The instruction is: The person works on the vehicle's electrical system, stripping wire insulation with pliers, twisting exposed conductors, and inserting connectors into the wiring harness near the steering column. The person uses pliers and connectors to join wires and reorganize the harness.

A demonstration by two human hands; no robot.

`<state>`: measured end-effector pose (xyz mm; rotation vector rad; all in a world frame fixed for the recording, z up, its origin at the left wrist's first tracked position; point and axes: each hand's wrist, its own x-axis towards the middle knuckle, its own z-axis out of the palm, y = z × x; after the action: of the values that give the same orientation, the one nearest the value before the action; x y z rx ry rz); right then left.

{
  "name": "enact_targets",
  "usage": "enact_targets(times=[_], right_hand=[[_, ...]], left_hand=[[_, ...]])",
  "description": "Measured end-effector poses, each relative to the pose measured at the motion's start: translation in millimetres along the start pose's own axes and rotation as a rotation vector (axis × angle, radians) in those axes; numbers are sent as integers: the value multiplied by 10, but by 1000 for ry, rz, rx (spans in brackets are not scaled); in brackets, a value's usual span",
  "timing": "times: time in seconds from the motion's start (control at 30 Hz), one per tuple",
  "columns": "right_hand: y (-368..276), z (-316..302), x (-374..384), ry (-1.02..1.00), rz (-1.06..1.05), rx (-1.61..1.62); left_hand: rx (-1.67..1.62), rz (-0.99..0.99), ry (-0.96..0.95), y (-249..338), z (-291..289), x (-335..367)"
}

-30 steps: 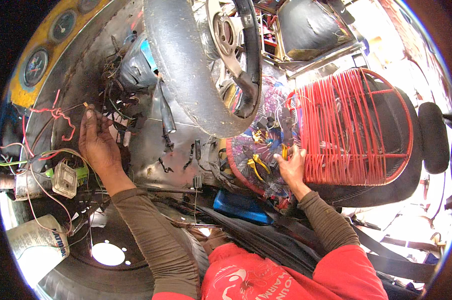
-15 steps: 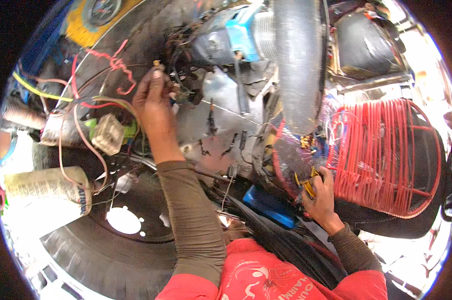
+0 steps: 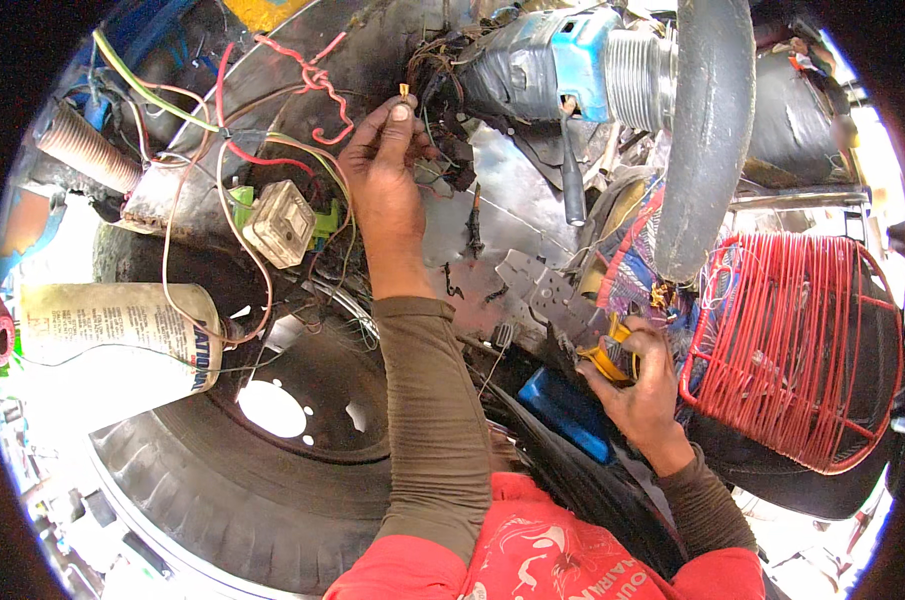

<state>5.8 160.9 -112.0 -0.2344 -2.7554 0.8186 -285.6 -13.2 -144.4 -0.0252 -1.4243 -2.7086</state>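
Note:
My left hand (image 3: 387,195) is raised at the upper middle, thumb and fingertips pinched round a small brass wire terminal (image 3: 404,89). Behind it a bundle of dark wires (image 3: 437,75) hangs by the blue and black steering column cover (image 3: 522,65). In my right hand (image 3: 647,395) are crimping pliers (image 3: 552,295) with flat grey metal jaws and yellow handles. Their head points up and left, apart from the terminal. Brown, green and red wires (image 3: 222,170) loop to the left of my left hand, around a dirty clear connector box (image 3: 280,225).
A black steering wheel rim (image 3: 707,140) crosses the upper right. Below it stands a red corded seat (image 3: 787,350). At lower left lie a large tyre (image 3: 222,500) and a whitish plastic container (image 3: 112,335). A blue object (image 3: 564,412) sits left of my right wrist.
The whole view has shifted, so the surroundings sit farther right and the picture is sharper. The pliers' head has turned into sight, pointing up and left. My left hand keeps its pinch.

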Motion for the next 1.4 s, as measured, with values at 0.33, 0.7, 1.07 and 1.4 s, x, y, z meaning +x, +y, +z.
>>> enact_targets(times=[0.33, 0.7, 1.07, 1.4], right_hand=[[-135, 186, 191, -176, 166, 127], [307, 643, 986, -40, -199, -93], [432, 926, 1326, 120, -331, -354], [597, 908, 1529, 229, -468, -385]], left_hand=[[61, 14, -34, 27, 25, -44], [327, -30, -312, 182, -46, -55], [444, -116, -431, 326, -50, -18], [403, -145, -403, 355, -34, -12]])
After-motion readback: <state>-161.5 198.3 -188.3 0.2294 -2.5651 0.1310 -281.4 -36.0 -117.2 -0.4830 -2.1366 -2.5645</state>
